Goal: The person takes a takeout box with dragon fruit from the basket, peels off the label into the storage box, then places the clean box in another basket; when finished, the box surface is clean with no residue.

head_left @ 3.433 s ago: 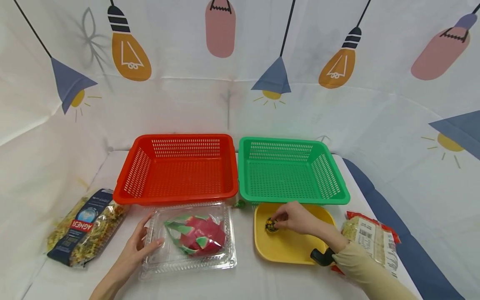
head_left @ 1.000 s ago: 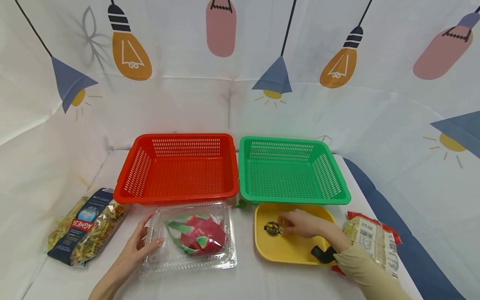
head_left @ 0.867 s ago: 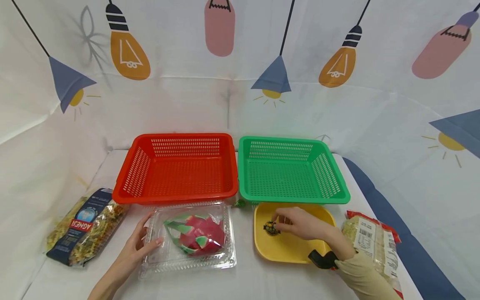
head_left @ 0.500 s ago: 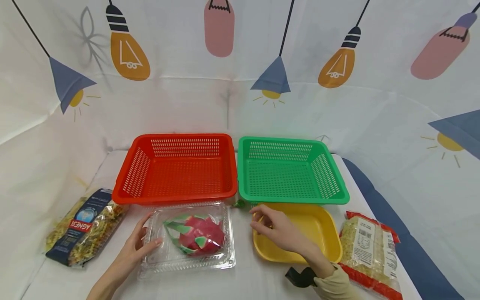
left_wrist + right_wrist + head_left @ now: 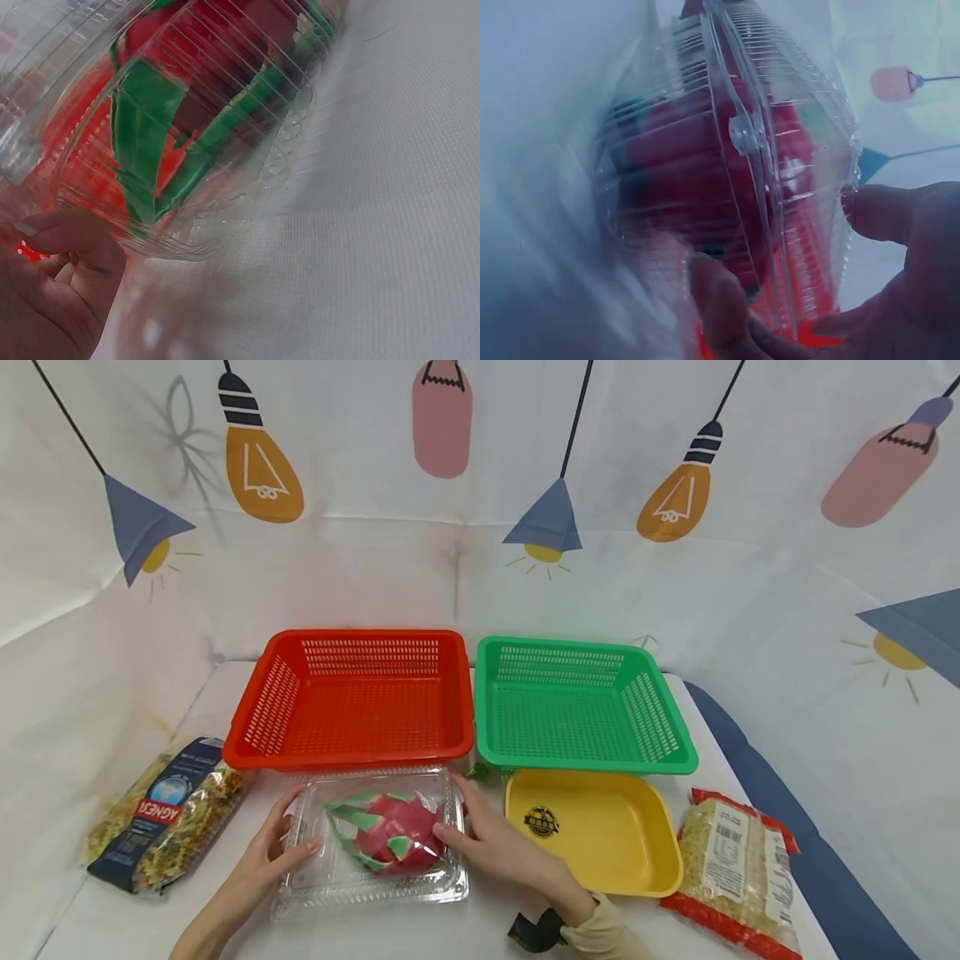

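In front of the red basket (image 5: 345, 762): clear box (image 5: 322, 885) on the near part of the table (image 5: 360, 939), at the basket's six o'clock and just beside it; contact between the two cannot be told.
Clear box: lid down; the longer side appears to run nine to three o'clock, slightly skewed.
Dragon fruit (image 5: 401, 827): inside the box, right of its centre; leaves point toward nine to ten o'clock, round body toward three.
Left hand (image 5: 266, 852): at the box's nine o'clock; fingers loosely bent along the side, thumb over the lid edge. Touching, no firm grip evident.
Right hand (image 5: 491, 843): at the box's three o'clock; fingers and thumb spread at the side. Touching, no firm grip evident; wrist view partly blurred.
Key relation: box directly between the hands, its long axis along the line joining them. Neither hand judged nearer to the box; the fruit's body lies nearer the right.
Around the box: yellow tray (image 5: 600, 852) at three o'clock, bag with red ends (image 5: 731, 868) farther out the same way, green basket (image 5: 585, 766) at two, pasta bag (image 5: 168, 818) at nine.
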Demonstrator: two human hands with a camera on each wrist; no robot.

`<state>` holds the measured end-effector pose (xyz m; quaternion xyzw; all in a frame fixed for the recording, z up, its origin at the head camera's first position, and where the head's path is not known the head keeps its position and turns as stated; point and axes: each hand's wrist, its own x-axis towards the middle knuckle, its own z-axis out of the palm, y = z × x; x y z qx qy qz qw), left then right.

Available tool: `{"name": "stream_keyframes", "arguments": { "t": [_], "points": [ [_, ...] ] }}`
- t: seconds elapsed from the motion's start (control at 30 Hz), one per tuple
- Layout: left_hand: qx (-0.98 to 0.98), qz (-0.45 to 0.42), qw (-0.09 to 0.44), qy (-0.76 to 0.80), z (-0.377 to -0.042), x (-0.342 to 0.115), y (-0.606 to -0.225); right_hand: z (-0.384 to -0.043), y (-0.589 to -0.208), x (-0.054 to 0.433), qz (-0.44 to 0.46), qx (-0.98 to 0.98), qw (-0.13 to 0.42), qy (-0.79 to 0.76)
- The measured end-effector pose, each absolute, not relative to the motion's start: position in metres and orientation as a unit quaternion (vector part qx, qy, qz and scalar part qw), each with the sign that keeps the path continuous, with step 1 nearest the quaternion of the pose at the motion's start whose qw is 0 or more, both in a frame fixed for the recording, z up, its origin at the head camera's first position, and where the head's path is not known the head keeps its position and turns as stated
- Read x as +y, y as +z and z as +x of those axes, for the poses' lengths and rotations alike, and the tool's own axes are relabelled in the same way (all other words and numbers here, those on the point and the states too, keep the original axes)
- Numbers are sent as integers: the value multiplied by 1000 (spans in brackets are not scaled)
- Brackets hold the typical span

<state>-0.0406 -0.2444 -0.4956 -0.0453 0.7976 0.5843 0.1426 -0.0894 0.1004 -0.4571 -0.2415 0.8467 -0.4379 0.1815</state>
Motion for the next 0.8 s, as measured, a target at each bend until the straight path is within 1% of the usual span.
{"name": "stream_keyframes", "arguments": {
  "t": [0.3, 0.5, 0.6, 0.8],
  "points": [
    [801, -54, 140, 579, -40, -243, -494, -87, -462, 96, -252, 839, 167, -452],
    [806, -67, 96, 581, -39, -239, -493, -86, -461, 95, -242, 835, 177, -462],
    [806, -71, 87, 581, -39, -238, -491, -85, -460, 96, -232, 837, 179, -463],
    [803, -86, 109, 580, -36, -237, -486, -83, -453, 99, -224, 827, 193, -478]
  ]
}}
